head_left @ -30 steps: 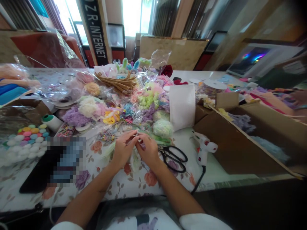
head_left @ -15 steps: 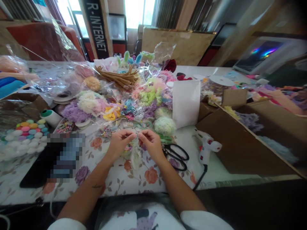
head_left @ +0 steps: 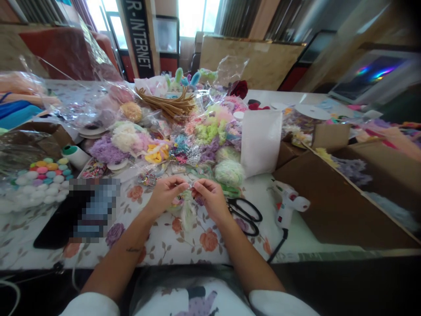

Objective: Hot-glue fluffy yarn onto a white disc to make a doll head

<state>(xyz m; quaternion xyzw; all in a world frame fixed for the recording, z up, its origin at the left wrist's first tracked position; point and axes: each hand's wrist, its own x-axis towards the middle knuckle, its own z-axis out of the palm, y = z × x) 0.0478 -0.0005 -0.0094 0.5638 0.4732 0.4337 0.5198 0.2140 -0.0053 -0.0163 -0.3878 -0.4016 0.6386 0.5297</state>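
Note:
My left hand point(head_left: 169, 193) and my right hand point(head_left: 209, 197) meet above the flowered tablecloth, thumbs and fingers pinched close together. Between the fingertips is something small and thin that I cannot make out. Just below them lies a pale green-white tuft of fluffy yarn point(head_left: 188, 215), and it may be joined to what the fingers hold. Beside my right hand rest black-handled scissors point(head_left: 245, 215). A ball of pale green fluffy yarn point(head_left: 229, 172) sits beyond that hand. Small metallic charms point(head_left: 148, 179) lie past my left hand.
A white glue gun point(head_left: 287, 204) with its cord stands right of the scissors, beside an open cardboard box point(head_left: 325, 206). On the left are a phone point(head_left: 57, 224) and a bag of pompoms point(head_left: 42, 184). Brown stems point(head_left: 167, 105) and coloured yarn fill the back.
The view has shifted a little, so the table's things sit slightly further right. Both hands stay pinched together, with only a small movement of the fingers.

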